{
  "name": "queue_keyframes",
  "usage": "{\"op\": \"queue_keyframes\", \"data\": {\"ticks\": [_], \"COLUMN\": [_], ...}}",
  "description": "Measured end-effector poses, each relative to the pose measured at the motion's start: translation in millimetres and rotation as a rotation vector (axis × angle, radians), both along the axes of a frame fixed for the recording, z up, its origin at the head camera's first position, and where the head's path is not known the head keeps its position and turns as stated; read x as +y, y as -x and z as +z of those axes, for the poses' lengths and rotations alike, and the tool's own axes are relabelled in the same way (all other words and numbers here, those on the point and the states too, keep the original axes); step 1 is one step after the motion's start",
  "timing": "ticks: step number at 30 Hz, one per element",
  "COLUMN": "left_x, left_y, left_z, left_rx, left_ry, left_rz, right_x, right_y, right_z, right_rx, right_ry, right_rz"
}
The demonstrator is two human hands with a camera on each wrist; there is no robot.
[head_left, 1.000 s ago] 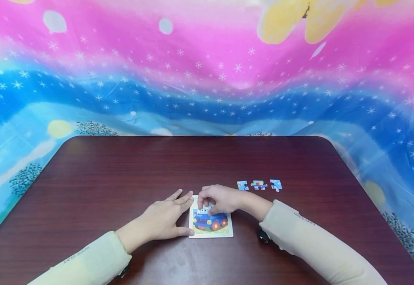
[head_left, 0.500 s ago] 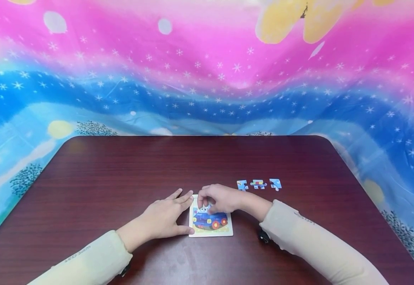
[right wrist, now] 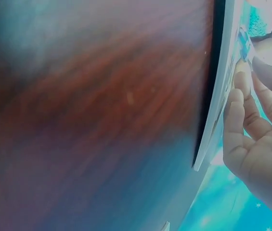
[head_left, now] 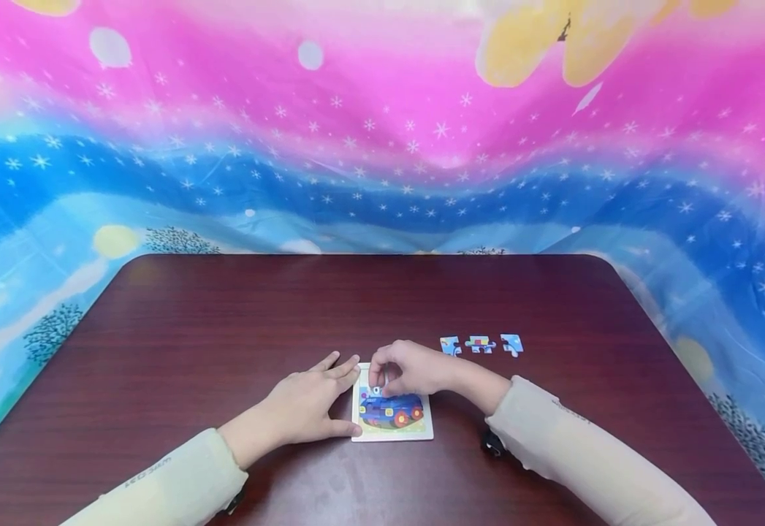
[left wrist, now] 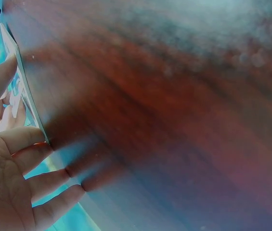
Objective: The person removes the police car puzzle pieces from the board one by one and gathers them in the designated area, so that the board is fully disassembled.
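Observation:
A small square jigsaw board [head_left: 424,432] with a white border and a blue cartoon car picture lies near the table's front. My left hand [head_left: 301,408] is spread along its left side, thumb on the lower left corner and fingertips by the upper left. Over the board's upper part, my right hand [head_left: 415,367] pinches a puzzle piece [right wrist: 244,44] between thumb and curled fingers. An eye of the car shows just below those fingertips in the head view. The hand hides most of the piece and the board's upper picture.
Three loose puzzle pieces lie in a row beyond the right forearm: a left one [head_left: 450,345], a middle one [head_left: 480,344] and a right one [head_left: 512,344]. The dark wooden table [head_left: 277,307] ends at a colourful hanging cloth [head_left: 382,146].
The right hand's pinched piece has shifted or tilted slightly over the board, so one eye shows where two did. The left hand keeps its place; the head view has moved a little.

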State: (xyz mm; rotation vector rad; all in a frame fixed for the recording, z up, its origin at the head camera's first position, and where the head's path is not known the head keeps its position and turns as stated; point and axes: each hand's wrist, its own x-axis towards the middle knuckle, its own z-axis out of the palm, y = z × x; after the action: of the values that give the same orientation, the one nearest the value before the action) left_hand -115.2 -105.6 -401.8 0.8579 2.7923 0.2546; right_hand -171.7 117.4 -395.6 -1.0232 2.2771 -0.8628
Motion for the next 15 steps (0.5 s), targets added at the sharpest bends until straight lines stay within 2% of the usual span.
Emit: {"op": "queue_keyframes", "data": {"ticks": [6, 15], "left_x": [0.0, -0.3], "left_y": [-0.2, 0.1], "left_z": [0.2, -1.0], "left_rx": [0.004, -0.002], "left_ry": [-0.006, -0.009], "left_rz": [0.0, 0.001], "right_x": [-1.8, -3.7], "right_y": [-2.3, -4.6], "right_z": [0.3, 0.5], "right_rx": [-0.053, -0.08], "right_ry": [0.009, 0.013], "right_rz": [0.003, -0.02]}}
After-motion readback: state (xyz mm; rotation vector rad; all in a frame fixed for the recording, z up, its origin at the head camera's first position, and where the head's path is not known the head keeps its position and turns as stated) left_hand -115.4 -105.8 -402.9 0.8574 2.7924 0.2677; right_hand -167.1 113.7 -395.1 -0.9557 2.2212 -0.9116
